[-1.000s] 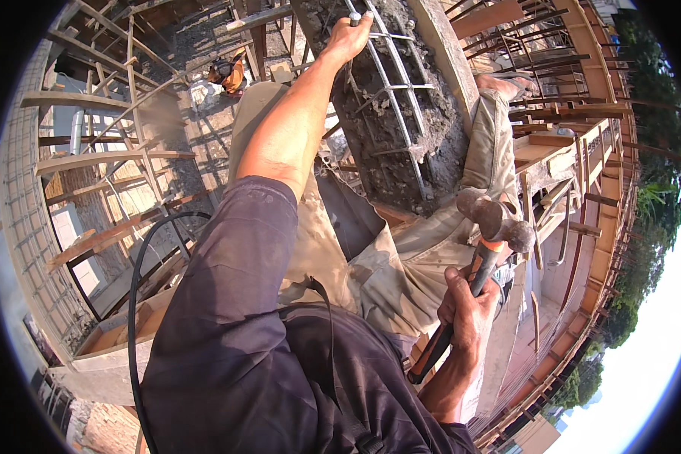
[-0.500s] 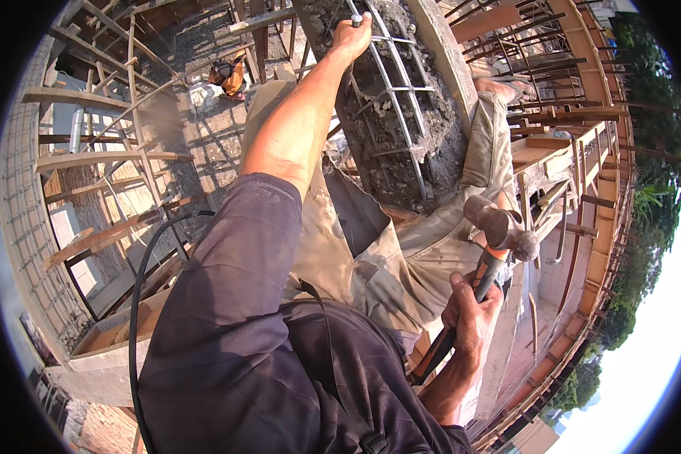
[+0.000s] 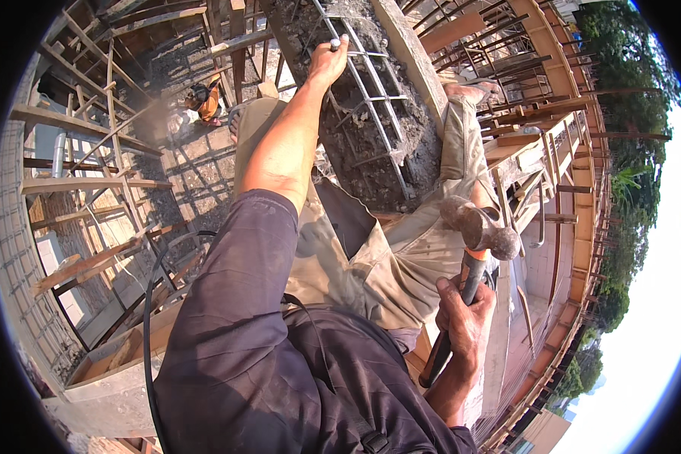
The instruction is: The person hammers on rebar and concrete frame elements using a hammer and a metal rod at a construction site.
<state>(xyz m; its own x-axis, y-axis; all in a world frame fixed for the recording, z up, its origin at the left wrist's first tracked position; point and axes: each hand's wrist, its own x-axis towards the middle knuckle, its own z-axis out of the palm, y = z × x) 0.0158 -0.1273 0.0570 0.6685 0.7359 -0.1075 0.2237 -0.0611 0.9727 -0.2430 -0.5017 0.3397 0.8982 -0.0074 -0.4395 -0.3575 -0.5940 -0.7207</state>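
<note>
Left hand (image 3: 329, 64) clamps the rebar (image 3: 371, 98) at twelve o'clock on the concrete column (image 3: 371, 151), right hand (image 3: 465, 325) fists the sledgehammer (image 3: 480, 227) at four o'clock; a mistimed swing could smash those fingers.

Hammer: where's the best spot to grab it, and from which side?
Grip the hammer low on its dark handle, coming from below, as the right hand does. The heavy steel head sits at the top end, and the long handle points down toward the person, leaving room for fingers.
</note>
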